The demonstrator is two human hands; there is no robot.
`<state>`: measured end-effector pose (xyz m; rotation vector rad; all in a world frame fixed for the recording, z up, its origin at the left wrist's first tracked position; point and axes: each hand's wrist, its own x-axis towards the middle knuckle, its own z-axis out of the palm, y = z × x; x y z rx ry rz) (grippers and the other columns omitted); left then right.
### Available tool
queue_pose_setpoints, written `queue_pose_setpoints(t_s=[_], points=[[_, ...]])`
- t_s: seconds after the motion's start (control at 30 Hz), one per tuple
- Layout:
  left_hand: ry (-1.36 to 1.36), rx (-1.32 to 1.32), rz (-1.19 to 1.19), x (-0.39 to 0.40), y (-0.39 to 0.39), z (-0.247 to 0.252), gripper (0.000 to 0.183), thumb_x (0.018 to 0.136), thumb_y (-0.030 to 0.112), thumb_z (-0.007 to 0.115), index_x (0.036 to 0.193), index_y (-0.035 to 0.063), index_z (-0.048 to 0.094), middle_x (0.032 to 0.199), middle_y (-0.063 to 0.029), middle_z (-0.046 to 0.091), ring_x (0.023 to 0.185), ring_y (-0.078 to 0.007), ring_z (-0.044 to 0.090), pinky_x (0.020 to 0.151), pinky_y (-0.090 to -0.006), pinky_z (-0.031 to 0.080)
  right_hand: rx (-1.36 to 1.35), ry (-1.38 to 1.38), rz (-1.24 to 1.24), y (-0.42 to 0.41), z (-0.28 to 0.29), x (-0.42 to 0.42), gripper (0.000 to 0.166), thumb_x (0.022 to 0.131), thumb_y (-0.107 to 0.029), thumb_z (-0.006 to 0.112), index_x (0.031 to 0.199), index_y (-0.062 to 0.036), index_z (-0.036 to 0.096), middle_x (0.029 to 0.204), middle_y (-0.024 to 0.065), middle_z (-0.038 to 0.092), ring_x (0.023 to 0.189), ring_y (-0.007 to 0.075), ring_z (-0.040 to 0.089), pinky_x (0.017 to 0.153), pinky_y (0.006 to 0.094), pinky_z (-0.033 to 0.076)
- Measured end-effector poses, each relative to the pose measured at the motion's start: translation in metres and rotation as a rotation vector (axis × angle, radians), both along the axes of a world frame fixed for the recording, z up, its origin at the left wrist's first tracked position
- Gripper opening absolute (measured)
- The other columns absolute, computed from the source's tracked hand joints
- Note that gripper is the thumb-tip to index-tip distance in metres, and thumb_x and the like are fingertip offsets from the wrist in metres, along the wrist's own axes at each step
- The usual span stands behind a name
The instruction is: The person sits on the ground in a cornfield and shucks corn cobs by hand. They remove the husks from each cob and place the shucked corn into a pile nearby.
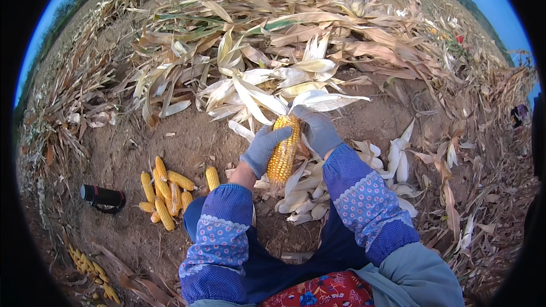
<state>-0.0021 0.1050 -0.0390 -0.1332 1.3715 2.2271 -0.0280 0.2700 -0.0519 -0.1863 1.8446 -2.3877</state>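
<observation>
An ear of yellow corn point(282, 151) is between my hands, its kernels bare and its pale husks point(264, 98) spread open at the upper end. My left hand point(261, 147), in a grey glove, grips the ear from the left with the thumb across it. At the ear's upper right, my right hand point(316, 130), also gloved in grey, closes around the base of the husks; its fingertips are partly hidden. Loose husks point(307, 192) lie on the soil below the ear. A single husked ear point(212, 178) rests beside my left forearm.
Several husked ears point(164, 192) form a small pile at the left, near a black flask point(102, 197) lying on its side. More ears point(91, 268) lie at lower left. Dry corn stalks point(273, 21) heap up in front, and husks point(401, 157) litter the soil at the right.
</observation>
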Motion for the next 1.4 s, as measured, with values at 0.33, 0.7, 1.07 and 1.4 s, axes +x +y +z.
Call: queue_pose_setpoints(t_s=[0.33,0.7,1.07,1.4], points=[[-0.221,0.075,-0.142,0.008,0.004,0.005,0.055,0.08,0.042,0.065,0.114,0.0013,0.051,0.09,-0.0128,0.063,0.07,-0.0236,0.065,0.06,-0.0364,0.057,0.578,0.081,-0.264,-0.011,-0.008,-0.003,0.033,0.083,-0.025,0.062,0.101,0.0036,0.061,0.095,0.013,0.064,0.086,0.0222,0.06,0.078,0.0346,0.046],[-0.166,0.143,-0.146,0.003,0.011,0.007,0.057,0.081,0.044,0.064,0.119,0.0036,0.049,0.096,-0.0116,0.062,0.077,-0.023,0.064,0.065,-0.0367,0.057,-0.439,-0.272,-0.317,-0.018,0.016,-0.002,0.032,0.089,-0.034,0.057,0.104,-0.0051,0.058,0.093,0.0033,0.059,0.083,0.0139,0.057,0.071,0.028,0.048],[0.378,-0.806,-0.164,0.001,0.024,-0.021,0.077,0.074,0.048,0.07,0.12,-0.0086,0.045,0.102,-0.0145,0.061,0.094,-0.0194,0.058,0.08,-0.0306,0.047,-0.272,-0.169,-0.456,-0.014,-0.021,-0.027,0.03,0.09,-0.034,0.055,0.1,-0.006,0.058,0.088,0.0019,0.057,0.077,0.0117,0.054,0.064,0.0246,0.045],[0.275,-0.328,-0.168,0.006,0.014,-0.005,0.072,0.076,0.042,0.071,0.122,-0.006,0.043,0.101,-0.0117,0.058,0.084,-0.0159,0.059,0.07,-0.0276,0.05,-0.42,-0.301,-0.526,-0.016,0.018,-0.011,0.041,0.088,-0.038,0.057,0.11,-0.0038,0.054,0.097,0.0062,0.055,0.089,0.0177,0.052,0.073,0.0299,0.046]])
